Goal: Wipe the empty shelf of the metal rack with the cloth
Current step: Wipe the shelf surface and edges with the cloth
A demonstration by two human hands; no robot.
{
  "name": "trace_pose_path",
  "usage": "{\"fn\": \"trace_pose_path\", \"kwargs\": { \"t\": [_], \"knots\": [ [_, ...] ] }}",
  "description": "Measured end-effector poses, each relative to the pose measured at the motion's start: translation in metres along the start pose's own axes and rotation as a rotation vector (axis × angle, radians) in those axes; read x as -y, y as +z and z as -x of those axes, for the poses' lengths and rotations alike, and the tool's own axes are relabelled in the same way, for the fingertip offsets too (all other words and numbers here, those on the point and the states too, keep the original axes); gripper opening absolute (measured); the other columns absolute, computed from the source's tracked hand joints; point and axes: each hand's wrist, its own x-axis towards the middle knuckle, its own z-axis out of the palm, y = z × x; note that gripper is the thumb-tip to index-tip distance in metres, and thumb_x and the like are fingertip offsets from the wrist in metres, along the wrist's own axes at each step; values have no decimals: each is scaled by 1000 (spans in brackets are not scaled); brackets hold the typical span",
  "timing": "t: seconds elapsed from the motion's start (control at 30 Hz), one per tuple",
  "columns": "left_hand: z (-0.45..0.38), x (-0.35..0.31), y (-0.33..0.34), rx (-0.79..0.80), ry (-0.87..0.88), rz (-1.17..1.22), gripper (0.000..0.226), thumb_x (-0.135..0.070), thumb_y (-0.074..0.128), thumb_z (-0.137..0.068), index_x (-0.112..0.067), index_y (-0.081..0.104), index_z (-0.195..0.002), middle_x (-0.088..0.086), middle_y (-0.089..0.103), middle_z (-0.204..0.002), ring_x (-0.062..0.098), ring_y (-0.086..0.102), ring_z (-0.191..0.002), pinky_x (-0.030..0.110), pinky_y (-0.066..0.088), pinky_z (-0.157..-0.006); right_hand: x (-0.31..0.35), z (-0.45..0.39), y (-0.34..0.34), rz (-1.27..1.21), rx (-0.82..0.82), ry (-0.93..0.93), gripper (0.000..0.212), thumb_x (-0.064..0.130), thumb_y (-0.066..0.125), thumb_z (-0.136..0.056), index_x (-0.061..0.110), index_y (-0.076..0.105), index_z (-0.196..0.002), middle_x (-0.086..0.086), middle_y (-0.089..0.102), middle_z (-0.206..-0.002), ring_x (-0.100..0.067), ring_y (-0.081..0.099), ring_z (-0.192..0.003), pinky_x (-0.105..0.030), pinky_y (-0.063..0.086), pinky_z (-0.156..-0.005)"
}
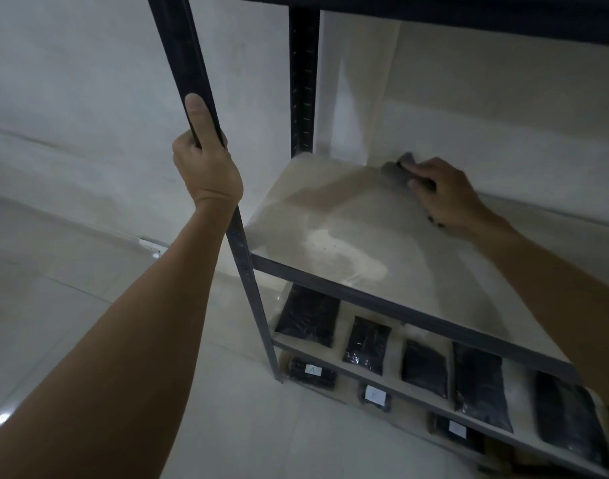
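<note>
At about two o'clock in the view, the right hand [444, 193] presses a dark grey cloth [398, 169] flat against the back of the empty shelf [365, 243], close to the wall [503, 115] — fingers folded over the cloth, a corner of it sticking out past the fingertips toward eleven o'clock. Over at nine o'clock from the cloth, the left hand [206, 167] is wrapped around the rack's dark front upright [189, 63], thumb laid up along it. Down at five o'clock, black packets [424, 368] lie on the lower shelves — some bearing white labels.
</note>
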Motion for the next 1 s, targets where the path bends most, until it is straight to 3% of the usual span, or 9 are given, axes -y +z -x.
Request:
{"fn": "trace_pose_path", "kwargs": {
  "t": [0.13, 0.23, 0.4, 0.6, 0.7, 0.8, 0.87, 0.93, 1.0],
  "knots": [
    [-2, 0, -1, -10, 4, 10, 60, -78, 36, -74, -27, 34, -44, -5, 30, -48, 22, 26, -49, 35, 24, -52, -2, 15, 21, 80, -7, 53, 43, 19, 54, -103, 15, 55, -145, -22, 59, -120, -39, 58, -112, -39, 45, -92],
    [-1, -1, 0, 6, 4, 26, 58, -77, 36, -75, -28, 34, -43, -5, 30, -47, 21, 25, -48, 34, 23, -51, 21, 40, 32, 44, 5, -28, 44, 31, 49, -101, 18, 57, -143, -13, 56, -107, -33, 57, -99, -32, 41, -77],
    [-1, -4, -1, 1, -4, 24, 59, -76, 36, -76, -29, 37, -41, -7, 31, -46, 20, 26, -47, 31, 24, -50, 61, 73, 39, -7, 52, -187, 44, 30, 47, -100, 19, 58, -142, 1, 48, -95, -25, 52, -89, -36, 44, -73],
    [0, -4, -3, -8, -16, -25, 62, -79, 34, -78, -28, 37, -42, -7, 33, -46, 22, 28, -48, 35, 26, -52, 90, 100, 47, -132, 73, -262, 39, 16, 57, -101, 18, 61, -140, 10, 44, -95, -9, 43, -87, -24, 30, -72],
    [1, -6, -3, -8, -22, -25, 61, -79, 35, -78, -27, 35, -46, -4, 32, -49, 22, 27, -49, 39, 24, -53, 110, 114, 51, -209, 109, -274, 39, 13, 59, -101, 17, 60, -140, 12, 44, -97, -4, 42, -87, -15, 31, -72],
    [0, -4, -4, 8, -17, -27, 63, -78, 36, -77, -21, 34, -52, 1, 31, -52, 23, 26, -50, 41, 22, -53, 120, 118, 50, -341, 145, -262, 39, 13, 58, -100, 18, 62, -138, 14, 55, -103, 2, 54, -90, -10, 40, -79],
    [-2, 2, -6, -7, 4, -54, 68, -78, 34, -78, -15, 36, -55, 5, 32, -54, 28, 30, -53, 44, 27, -52, 107, 100, 38, -429, 144, -237, 38, 15, 56, -100, 19, 62, -137, 7, 63, -113, -3, 62, -100, -17, 48, -87],
    [-2, 7, -6, -15, 14, -61, 73, -77, 33, -79, -7, 39, -59, 9, 31, -55, 31, 31, -56, 47, 30, -52, 81, 63, 27, -372, 138, -150, 38, 17, 56, -102, 23, 61, -139, -2, 64, -119, -25, 67, -100, -33, 54, -86],
    [-2, 7, -5, -15, 9, -57, 73, -77, 34, -79, -7, 38, -60, 10, 29, -56, 31, 30, -56, 48, 29, -52, 52, 22, 28, -215, 100, -57, 39, 13, 56, -102, 17, 59, -141, -9, 63, -123, -38, 66, -108, -30, 50, -88]
  ]
}}
